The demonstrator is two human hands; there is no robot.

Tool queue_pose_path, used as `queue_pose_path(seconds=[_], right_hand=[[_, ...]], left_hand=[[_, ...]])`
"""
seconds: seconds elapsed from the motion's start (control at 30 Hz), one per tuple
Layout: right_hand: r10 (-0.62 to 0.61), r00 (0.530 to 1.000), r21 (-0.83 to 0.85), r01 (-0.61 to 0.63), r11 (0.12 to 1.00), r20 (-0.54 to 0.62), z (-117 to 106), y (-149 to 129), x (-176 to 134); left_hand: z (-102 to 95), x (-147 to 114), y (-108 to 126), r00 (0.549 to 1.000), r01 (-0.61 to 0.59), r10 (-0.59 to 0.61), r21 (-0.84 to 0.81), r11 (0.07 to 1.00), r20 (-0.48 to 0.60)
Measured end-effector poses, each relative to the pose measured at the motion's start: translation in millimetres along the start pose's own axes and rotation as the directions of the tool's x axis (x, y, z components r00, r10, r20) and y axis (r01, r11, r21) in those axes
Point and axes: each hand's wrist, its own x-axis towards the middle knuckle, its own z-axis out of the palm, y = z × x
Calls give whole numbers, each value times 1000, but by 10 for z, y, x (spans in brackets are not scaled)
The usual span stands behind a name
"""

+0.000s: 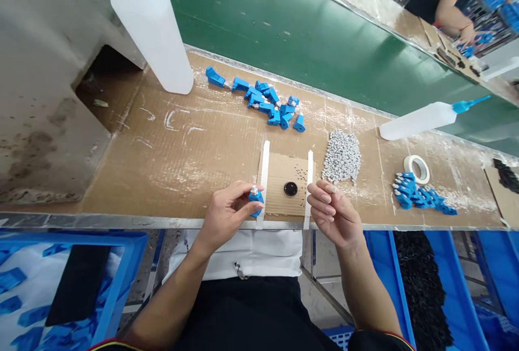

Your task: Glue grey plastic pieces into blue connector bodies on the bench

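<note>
My left hand (228, 211) holds a small blue plastic part (255, 198) with a grey piece on its top, at the near edge of the cardboard-covered bench (170, 156). My right hand (332, 210) is beside it, pinching a small grey piece (334, 189) between its fingertips. Between the hands lies a cardboard pad (284, 178) framed by two white strips, with a black round disc (290, 189) on it. A heap of small grey pieces (343, 156) sits just beyond my right hand. A group of blue parts (267, 102) lies further back.
A white squeeze bottle (152, 26) stands at back left; another (421, 120) lies at right. A tape roll (417, 167) and more blue parts (421, 195) are right. Green conveyor belt (308, 32) behind. Another person (454, 10) works far right. Blue bins (60, 286) sit below.
</note>
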Motion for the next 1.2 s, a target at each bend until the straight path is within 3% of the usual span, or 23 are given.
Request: queue_pose_path(seconds=[0.17, 0.33, 0.5, 0.67, 0.8, 1.03, 1.2], right_hand=[[-141, 990, -248, 139, 959, 6, 130, 60, -48], [-378, 924, -579, 339, 742, 58, 378, 353, -80], [-494, 856, -668, 456, 587, 151, 519, 575, 22], [-566, 809, -734, 481, 480, 160, 568, 634, 78], [-575, 801, -753, 481, 449, 169, 586, 631, 83], [-521, 844, -758, 420, 499, 124, 579, 617, 81], [-528, 837, -755, 437, 489, 143, 562, 633, 87]], left_hand=[[0, 8, 28, 999, 46, -45, -71, 996, 11], [9, 32, 87, 995, 103, -99, -175, 979, 32], [23, 24, 88, 995, 100, -94, -213, 972, 40], [22, 13, 42, 998, 67, -64, -209, 976, 22], [25, 16, 32, 999, 39, -35, -189, 981, 26], [20, 8, 46, 999, 32, -29, -107, 994, 28], [15, 7, 34, 999, -19, 22, -87, 996, 32]])
